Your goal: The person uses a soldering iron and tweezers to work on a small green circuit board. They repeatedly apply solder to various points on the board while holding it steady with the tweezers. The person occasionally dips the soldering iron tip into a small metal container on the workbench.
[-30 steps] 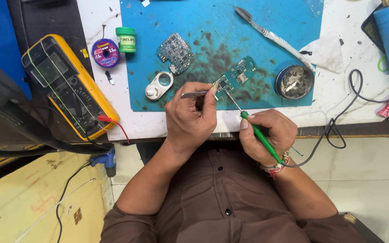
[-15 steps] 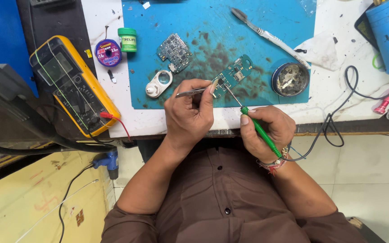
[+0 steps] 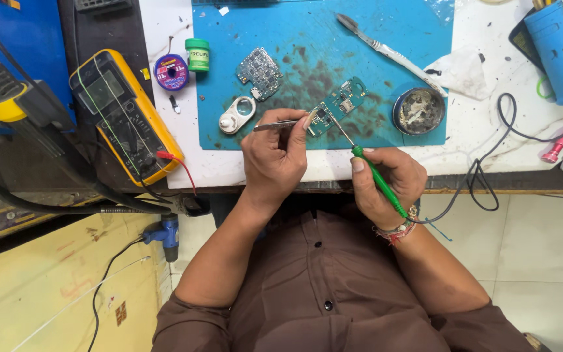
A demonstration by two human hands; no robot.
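Circuit board (image 3: 333,107): on blue mat (image 3: 399,26), long axis slanting up-right. Left hand (image 3: 275,156), just below-left of the board, pinches tweezers (image 3: 278,124). Right hand (image 3: 386,186), below the board, grips green soldering iron (image 3: 376,176), tip touching it.

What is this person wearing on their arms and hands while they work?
Both hands are bare, with no gloves. The left hand has nothing on its wrist. The right hand has a bracelet of mixed threads and metal at the wrist. A dark brown buttoned shirt has its sleeves rolled up to about the elbows, leaving the forearms uncovered.
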